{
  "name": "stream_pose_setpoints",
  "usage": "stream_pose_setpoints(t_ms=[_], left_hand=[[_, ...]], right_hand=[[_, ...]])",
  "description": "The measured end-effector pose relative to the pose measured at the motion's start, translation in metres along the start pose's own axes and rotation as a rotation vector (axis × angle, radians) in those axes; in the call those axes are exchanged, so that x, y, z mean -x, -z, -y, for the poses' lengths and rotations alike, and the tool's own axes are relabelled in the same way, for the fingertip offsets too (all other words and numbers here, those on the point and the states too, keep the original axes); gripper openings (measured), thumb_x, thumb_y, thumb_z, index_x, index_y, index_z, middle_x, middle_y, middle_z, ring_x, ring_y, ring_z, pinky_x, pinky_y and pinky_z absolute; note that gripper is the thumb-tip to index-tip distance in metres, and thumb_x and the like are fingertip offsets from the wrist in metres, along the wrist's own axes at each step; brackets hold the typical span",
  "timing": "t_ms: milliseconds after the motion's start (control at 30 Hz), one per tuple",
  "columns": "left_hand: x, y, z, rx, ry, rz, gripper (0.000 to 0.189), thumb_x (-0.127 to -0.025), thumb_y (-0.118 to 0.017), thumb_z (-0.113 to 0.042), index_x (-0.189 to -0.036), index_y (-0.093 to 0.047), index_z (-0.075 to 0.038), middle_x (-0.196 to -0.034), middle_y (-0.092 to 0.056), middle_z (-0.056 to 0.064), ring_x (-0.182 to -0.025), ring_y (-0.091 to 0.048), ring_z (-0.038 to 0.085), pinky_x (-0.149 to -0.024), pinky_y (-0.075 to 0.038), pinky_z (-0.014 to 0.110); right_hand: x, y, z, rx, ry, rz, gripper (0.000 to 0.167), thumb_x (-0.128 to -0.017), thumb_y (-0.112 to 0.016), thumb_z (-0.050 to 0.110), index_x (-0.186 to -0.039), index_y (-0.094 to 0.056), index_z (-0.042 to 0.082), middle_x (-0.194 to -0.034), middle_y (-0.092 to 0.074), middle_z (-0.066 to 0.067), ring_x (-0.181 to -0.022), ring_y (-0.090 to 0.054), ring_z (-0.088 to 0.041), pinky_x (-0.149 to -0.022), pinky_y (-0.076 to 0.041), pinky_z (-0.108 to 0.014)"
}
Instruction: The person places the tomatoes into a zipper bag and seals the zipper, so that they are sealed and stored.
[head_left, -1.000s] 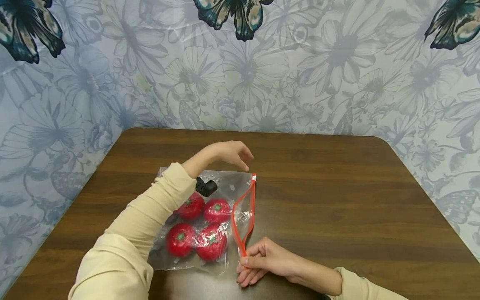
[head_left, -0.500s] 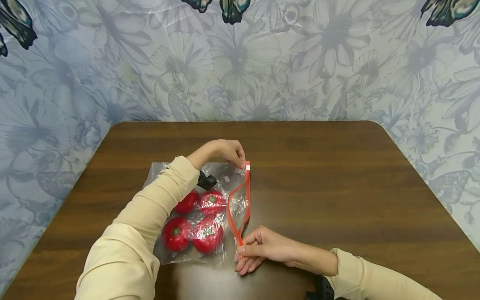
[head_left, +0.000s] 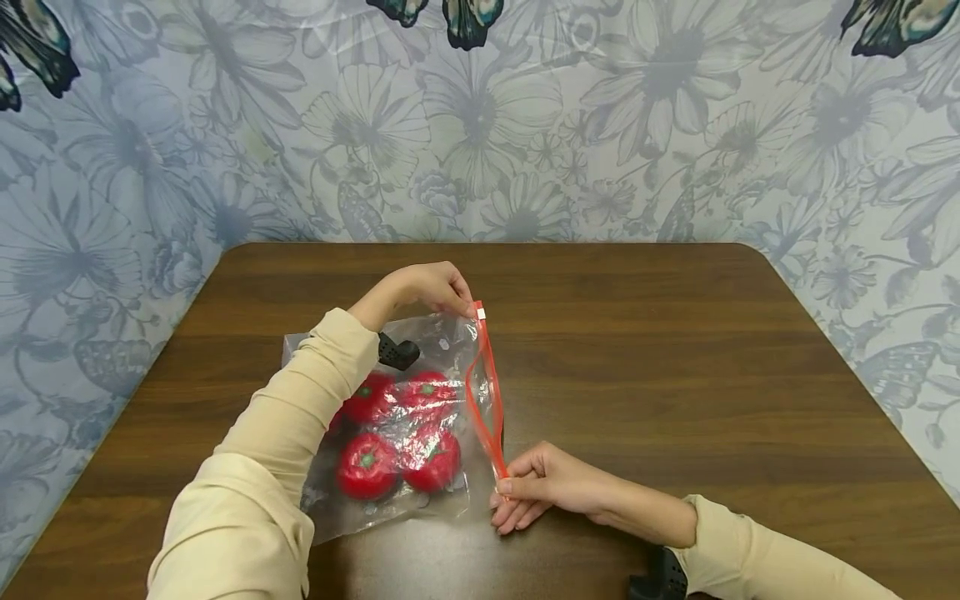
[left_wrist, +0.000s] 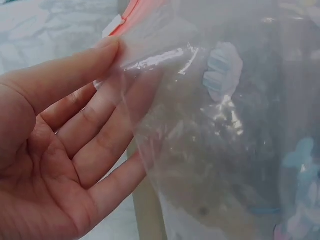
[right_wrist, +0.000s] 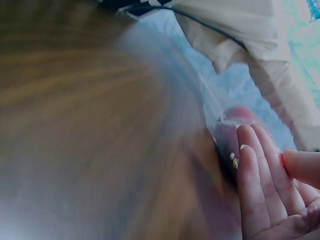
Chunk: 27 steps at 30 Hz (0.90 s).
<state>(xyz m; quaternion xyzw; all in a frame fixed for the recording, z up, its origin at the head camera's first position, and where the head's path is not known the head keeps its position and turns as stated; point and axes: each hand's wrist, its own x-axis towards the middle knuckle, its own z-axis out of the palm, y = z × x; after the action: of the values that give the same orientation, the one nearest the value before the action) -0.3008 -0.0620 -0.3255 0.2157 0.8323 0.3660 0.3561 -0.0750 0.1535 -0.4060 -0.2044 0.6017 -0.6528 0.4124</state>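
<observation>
A clear zip bag (head_left: 390,508) with an orange-red zip edge (head_left: 497,400) lies on the table, and several red tomatoes (head_left: 367,465) with green stem marks show through it. The zip's two strips stand apart in the middle. At the far top corner, my left hand (head_left: 438,287) pinches the bag beside the white slider (head_left: 481,313). In the left wrist view, the left thumb presses the film against the fingers (left_wrist: 112,132). My right hand (head_left: 551,483) pinches the near end of the zip edge between thumb and forefinger. The left forearm covers part of the bag's left side.
The brown wooden table (head_left: 675,358) extends to the right of and behind the bag. A patterned floral wall covering (head_left: 525,150) rises behind it. Black wrist devices (head_left: 397,352) sit near both wrists.
My left hand has come down onto the bag's far corner and grasped it. Both hands have then shifted the zip edge slightly, tilting it. The right hand has kept its pinch.
</observation>
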Motion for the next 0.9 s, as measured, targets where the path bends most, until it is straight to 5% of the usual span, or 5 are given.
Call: stream_pose_setpoints(t_ms=[233, 533, 767, 900], left_hand=[[0.021, 0.017, 0.008, 0.024, 0.009, -0.092, 0.008, -0.085, -0.070, -0.010, -0.085, -0.072, -0.002, -0.074, -0.066, -0.001, -0.071, -0.058, 0.008, -0.073, -0.052, 0.028], [0.050, 0.031, 0.027, 0.070, 0.038, -0.121, 0.011, -0.087, -0.068, -0.013, -0.082, -0.067, -0.003, -0.078, -0.068, 0.003, -0.073, -0.064, 0.013, -0.086, -0.050, 0.040], [0.060, 0.026, 0.043, 0.182, -0.014, -0.130, 0.015, -0.088, -0.067, -0.012, -0.087, -0.065, 0.002, -0.081, -0.069, 0.008, -0.077, -0.067, 0.017, -0.087, -0.049, 0.043], [0.062, 0.014, 0.056, 0.307, -0.062, -0.163, 0.018, -0.090, -0.064, -0.011, -0.093, -0.062, 0.006, -0.084, -0.068, 0.010, -0.081, -0.067, 0.020, -0.089, -0.048, 0.044]], right_hand=[[0.012, 0.027, 0.002, 0.074, -0.017, -0.096, 0.029, -0.095, -0.057, 0.014, -0.095, -0.064, -0.014, -0.087, -0.067, -0.022, -0.081, -0.067, -0.029, -0.069, -0.056, -0.035], [0.025, 0.076, 0.013, 0.244, 0.018, -0.284, 0.024, -0.095, -0.055, 0.009, -0.097, -0.063, -0.014, -0.087, -0.067, -0.023, -0.080, -0.067, -0.030, -0.067, -0.056, -0.035], [0.027, 0.120, 0.028, 0.360, 0.051, -0.544, 0.025, -0.094, -0.057, 0.006, -0.099, -0.060, -0.018, -0.080, -0.068, -0.019, -0.073, -0.068, -0.023, -0.067, -0.056, -0.033], [0.024, 0.142, 0.036, 0.333, 0.099, -0.687, 0.028, -0.093, -0.058, 0.006, -0.105, -0.058, -0.019, -0.080, -0.069, -0.012, -0.069, -0.067, -0.015, -0.068, -0.056, -0.033]])
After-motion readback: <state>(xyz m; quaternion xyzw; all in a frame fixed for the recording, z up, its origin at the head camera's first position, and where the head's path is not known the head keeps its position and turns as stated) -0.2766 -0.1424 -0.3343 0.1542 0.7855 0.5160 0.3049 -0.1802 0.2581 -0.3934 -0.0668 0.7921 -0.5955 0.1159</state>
